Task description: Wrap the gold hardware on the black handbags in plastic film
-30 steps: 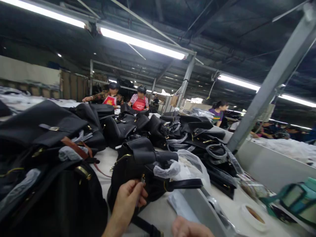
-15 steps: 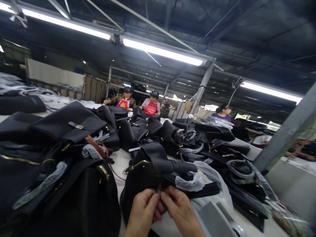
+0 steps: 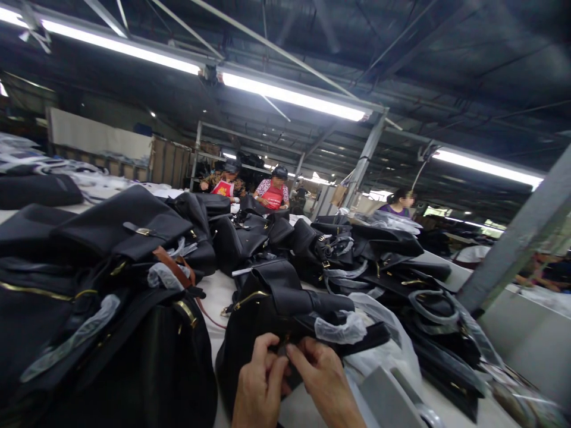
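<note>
A black handbag (image 3: 250,327) with a gold zip stands on the table in front of me, its handle wrapped in clear plastic film (image 3: 341,328). At its near side, below a small gold fitting, my left hand (image 3: 261,377) and my right hand (image 3: 323,377) meet in pinches, fingertips close together. A small dark grey piece (image 3: 282,351) shows between the fingers. Its kind, and whether it is joined to the bag, is hidden by the fingers. Both hands touch or nearly touch the bag's side.
Black bags (image 3: 129,220) crowd the left, and more bags (image 3: 428,297) lie at the right. A brown strap (image 3: 173,267) lies on the left bags. A grey box-like object (image 3: 388,398) and a plastic bag (image 3: 397,351) are right of my hands. Two people in red aprons (image 3: 273,195) work across the table.
My left hand has shifted slightly, its index finger now raised and bent higher. My right hand stays pinched in nearly the same place, and the bag is almost unmoved.
</note>
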Demonstrator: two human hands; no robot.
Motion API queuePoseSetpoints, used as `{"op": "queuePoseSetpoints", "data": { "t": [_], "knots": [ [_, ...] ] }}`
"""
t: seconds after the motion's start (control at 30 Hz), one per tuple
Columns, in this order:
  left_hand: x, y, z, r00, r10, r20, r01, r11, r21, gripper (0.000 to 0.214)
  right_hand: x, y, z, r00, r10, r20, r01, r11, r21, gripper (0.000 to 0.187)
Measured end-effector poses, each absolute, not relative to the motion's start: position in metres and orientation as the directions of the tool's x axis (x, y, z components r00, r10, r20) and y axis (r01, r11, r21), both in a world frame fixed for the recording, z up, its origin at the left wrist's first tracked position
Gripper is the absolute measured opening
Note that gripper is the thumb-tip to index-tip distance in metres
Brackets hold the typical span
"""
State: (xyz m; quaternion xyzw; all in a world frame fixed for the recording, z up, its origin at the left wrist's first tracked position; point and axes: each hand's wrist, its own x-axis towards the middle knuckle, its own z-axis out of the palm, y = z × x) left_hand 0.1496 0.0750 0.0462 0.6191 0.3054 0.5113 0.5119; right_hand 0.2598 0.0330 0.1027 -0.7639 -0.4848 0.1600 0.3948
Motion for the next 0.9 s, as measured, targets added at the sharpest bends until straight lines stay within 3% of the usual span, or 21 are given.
{"op": "queuePoseSetpoints", "data": {
  "t": [0.23,0.4,0.57,0.73,0.9],
  "knots": [
    [0.146,0.077,0.043,0.287,0.816,0.502,-0.253,-0.441,0.861,0.037,0.262,0.032,0.103,0.461,0.879,0.118,0.563,-0.187,-0.805,0.036],
    [0.147,0.073,0.054,0.316,0.901,0.298,-0.331,-0.190,0.924,0.039,0.265,0.029,0.100,0.406,0.912,0.064,0.477,-0.152,-0.866,0.036],
    [0.153,0.067,0.055,0.394,0.910,0.133,-0.455,0.067,0.888,0.048,0.263,0.030,0.090,0.417,0.904,0.091,0.367,-0.076,-0.927,0.037],
    [0.156,0.069,0.053,0.403,0.908,0.112,-0.487,0.109,0.866,0.052,0.263,0.035,0.071,0.471,0.875,0.110,0.322,-0.055,-0.945,0.043],
    [0.156,0.070,0.056,0.407,0.905,0.120,-0.485,0.103,0.868,0.052,0.266,0.032,0.067,0.535,0.827,0.170,0.385,-0.060,-0.921,0.042]
  ]
}}
